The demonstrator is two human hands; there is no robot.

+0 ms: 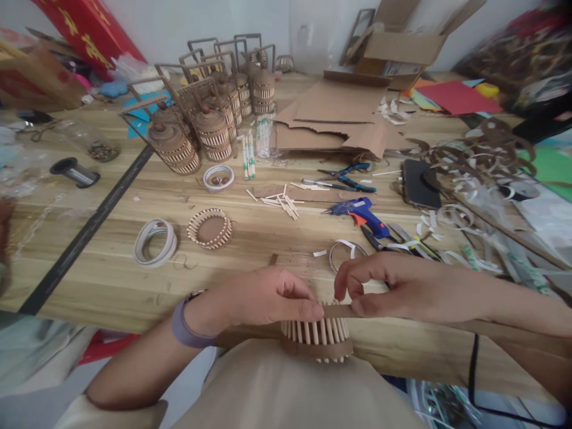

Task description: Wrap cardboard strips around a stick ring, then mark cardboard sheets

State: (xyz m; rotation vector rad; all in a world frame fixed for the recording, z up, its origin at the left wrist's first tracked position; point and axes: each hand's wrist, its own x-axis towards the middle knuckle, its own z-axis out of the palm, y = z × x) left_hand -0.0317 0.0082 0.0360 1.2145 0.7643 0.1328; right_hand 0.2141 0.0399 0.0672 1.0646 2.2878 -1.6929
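Note:
A small round cage of pale sticks between brown cardboard rings (pixel 318 341) sits at the table's near edge, in front of my body. My left hand (pixel 263 298) grips its top rim, thumb pressed on a brown cardboard strip (pixel 336 310). My right hand (pixel 402 286) pinches the same strip from the right, and the strip runs on under my right forearm.
On the wooden table (pixel 111 286) lie a finished stick ring (pixel 210 228), a tape roll (pixel 154 241), a blue glue gun (pixel 360 213), pliers (pixel 348 177), loose sticks (pixel 281 202) and a phone (pixel 419 183). Several finished lanterns (pixel 210 119) and cardboard sheets (pixel 335 119) stand behind.

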